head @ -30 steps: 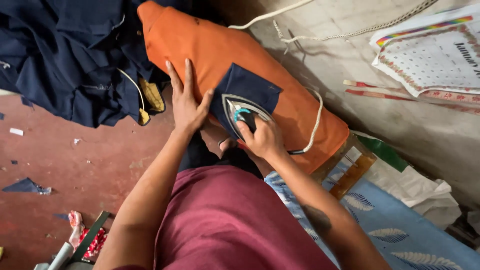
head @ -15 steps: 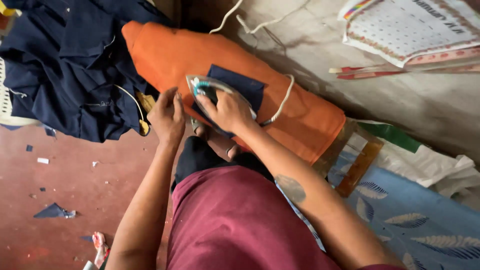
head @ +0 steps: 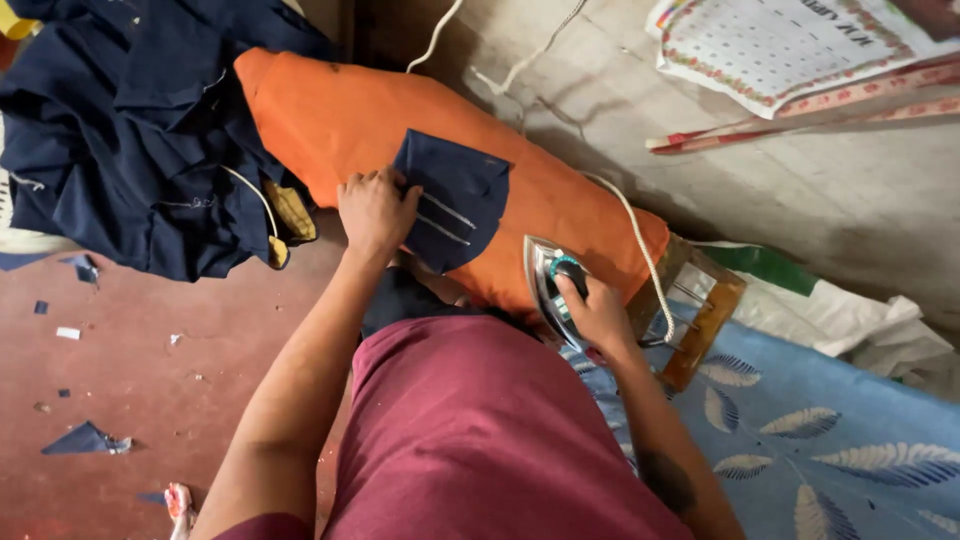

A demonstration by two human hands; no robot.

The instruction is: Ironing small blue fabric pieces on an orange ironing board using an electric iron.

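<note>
A navy pocket-shaped cloth piece (head: pixel 455 200) with pale stitch lines lies on an orange padded ironing cushion (head: pixel 350 120). My left hand (head: pixel 375 208) rests on the left edge of that piece, fingers curled and pressing on it. My right hand (head: pixel 598 312) grips the handle of a metal electric iron (head: pixel 548 285), which sits at the cushion's near right end, apart from the navy piece. The iron's white cord (head: pixel 635 240) runs up over the cushion toward the wall.
A heap of navy garments (head: pixel 130 140) lies at the left on the red floor (head: pixel 120 390), with small cloth scraps around it. A calendar (head: pixel 790 45) and a measuring strip lean on the grey wall. A blue leaf-patterned sheet (head: pixel 830 440) and a wooden frame (head: pixel 705 320) are at right.
My right hand has drawn the iron off the navy piece to the cushion's right end. My left hand has moved onto the piece's left edge.
</note>
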